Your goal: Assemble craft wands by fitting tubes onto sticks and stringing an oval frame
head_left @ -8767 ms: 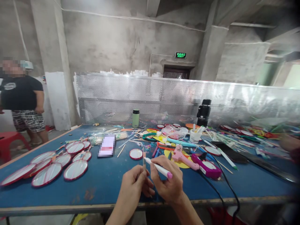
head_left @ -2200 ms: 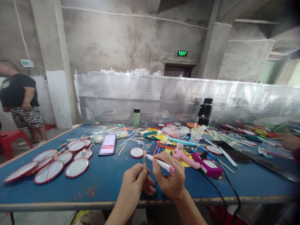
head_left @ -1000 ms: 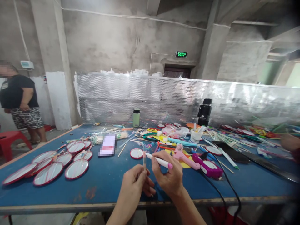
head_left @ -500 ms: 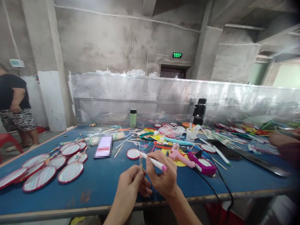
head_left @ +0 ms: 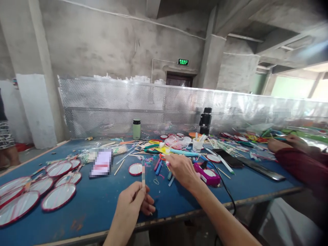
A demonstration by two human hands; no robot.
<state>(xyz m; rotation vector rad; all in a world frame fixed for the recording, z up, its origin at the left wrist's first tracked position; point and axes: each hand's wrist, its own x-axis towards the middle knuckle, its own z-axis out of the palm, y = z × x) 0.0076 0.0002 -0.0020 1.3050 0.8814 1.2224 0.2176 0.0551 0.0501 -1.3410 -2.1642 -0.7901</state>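
My left hand (head_left: 135, 201) is closed on a flat wooden stick (head_left: 143, 176), which stands upright between thumb and fingers near the table's front edge and bears grey and pinkish bands. Behind the stick lies a small round red-rimmed disc (head_left: 135, 169). My right hand (head_left: 183, 171) reaches over the pile of craft pieces; its fingertips are over pink and orange items, and whether it grips anything is hidden. Blue markers (head_left: 159, 168) lie just left of it, and a purple device (head_left: 210, 176) with a black cable is to its right.
Several red-rimmed discs (head_left: 58, 197) overlap at the left beside a phone (head_left: 101, 163). A green bottle (head_left: 136, 130), a black flask (head_left: 205, 122) and a cup (head_left: 197, 145) stand farther back. Another person's maroon sleeve (head_left: 292, 162) is at the right.
My right hand has moved away from the stick to the pile, and the white marker with the pink end no longer shows. My left hand still holds the stick. The view has shifted right.
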